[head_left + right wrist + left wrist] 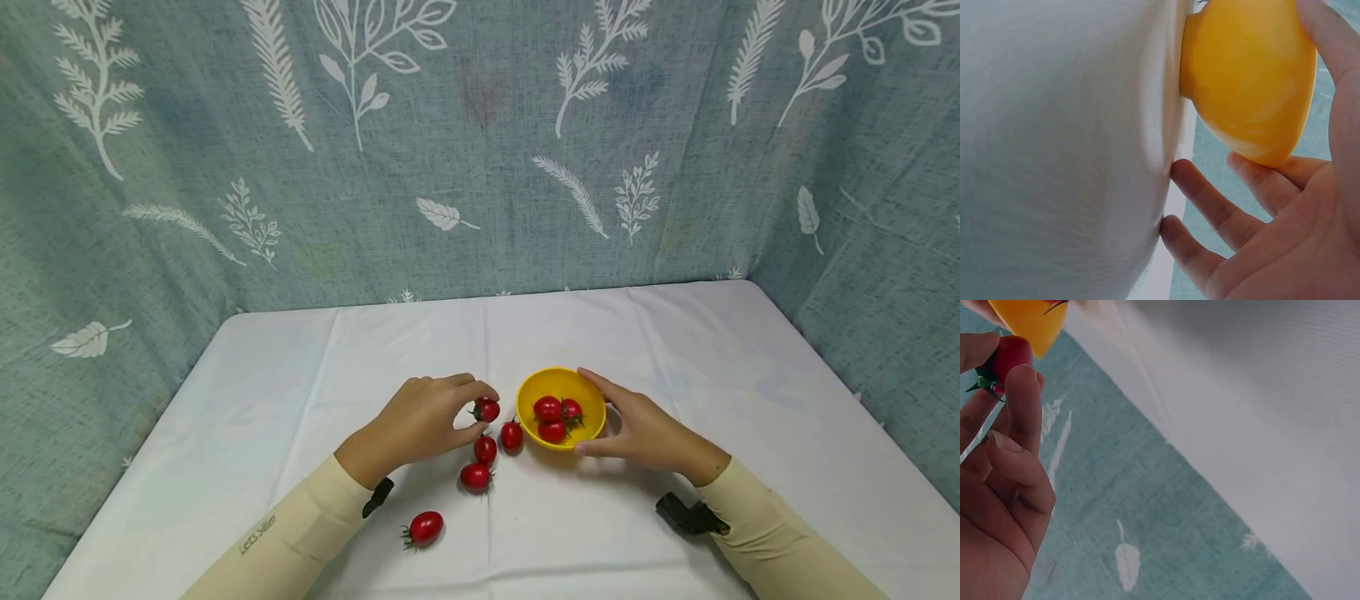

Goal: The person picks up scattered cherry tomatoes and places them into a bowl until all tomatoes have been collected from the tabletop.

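My left hand pinches a small red cherry tomato between thumb and fingers, just left of a yellow bowl. In the left wrist view the held tomato shows its green calyx, with the bowl close behind. My right hand grips the bowl from the right, thumb on the near side and fingers at the far rim. Three tomatoes with green tops lie in the bowl. In the right wrist view two fingertips rest at the white cloth beside the bowl's base.
Between my hands, several loose tomatoes lie on the white-covered table, left of and nearer than the bowl. A separate tomato sits closer to me, near the left sleeve. Behind the table hangs a green leaf-patterned curtain.
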The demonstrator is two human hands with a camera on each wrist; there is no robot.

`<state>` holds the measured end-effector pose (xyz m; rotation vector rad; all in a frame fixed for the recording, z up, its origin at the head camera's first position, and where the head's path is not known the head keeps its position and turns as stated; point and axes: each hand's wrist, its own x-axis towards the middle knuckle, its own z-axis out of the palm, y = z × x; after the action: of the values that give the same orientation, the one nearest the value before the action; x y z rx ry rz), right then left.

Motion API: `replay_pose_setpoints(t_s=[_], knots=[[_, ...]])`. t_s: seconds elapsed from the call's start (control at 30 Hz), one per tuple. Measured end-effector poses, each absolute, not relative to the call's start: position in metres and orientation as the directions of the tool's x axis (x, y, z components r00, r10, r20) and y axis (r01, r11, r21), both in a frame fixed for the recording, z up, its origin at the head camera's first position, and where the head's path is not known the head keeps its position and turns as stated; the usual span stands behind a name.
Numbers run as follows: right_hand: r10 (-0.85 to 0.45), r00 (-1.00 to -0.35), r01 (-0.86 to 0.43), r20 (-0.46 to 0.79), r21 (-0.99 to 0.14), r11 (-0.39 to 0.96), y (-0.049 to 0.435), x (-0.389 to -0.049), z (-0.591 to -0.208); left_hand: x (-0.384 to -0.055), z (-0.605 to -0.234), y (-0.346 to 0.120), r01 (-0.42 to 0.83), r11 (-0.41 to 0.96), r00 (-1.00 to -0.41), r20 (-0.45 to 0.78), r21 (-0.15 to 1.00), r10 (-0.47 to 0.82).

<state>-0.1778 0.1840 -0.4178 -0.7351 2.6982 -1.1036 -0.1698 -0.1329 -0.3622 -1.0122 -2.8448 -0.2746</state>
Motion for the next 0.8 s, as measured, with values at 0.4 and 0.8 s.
replay_pose_setpoints(t_s=[0.4,0.8], knots=[[-0.484,-0.874,-0.384,0.055,-0.688,0.616,0.184,-0.178,-0.418,-0.171,-0.352,-0.113,0.680,0.721,-0.731,0.203,0.134,0.652],[-0.488,-0.870,-0.402,0.071,-0.676,0.618,0.185,-0.177,-0.418,-0.176,-0.351,-0.096,0.733,0.673,-0.674,0.234,0.100,0.700]])
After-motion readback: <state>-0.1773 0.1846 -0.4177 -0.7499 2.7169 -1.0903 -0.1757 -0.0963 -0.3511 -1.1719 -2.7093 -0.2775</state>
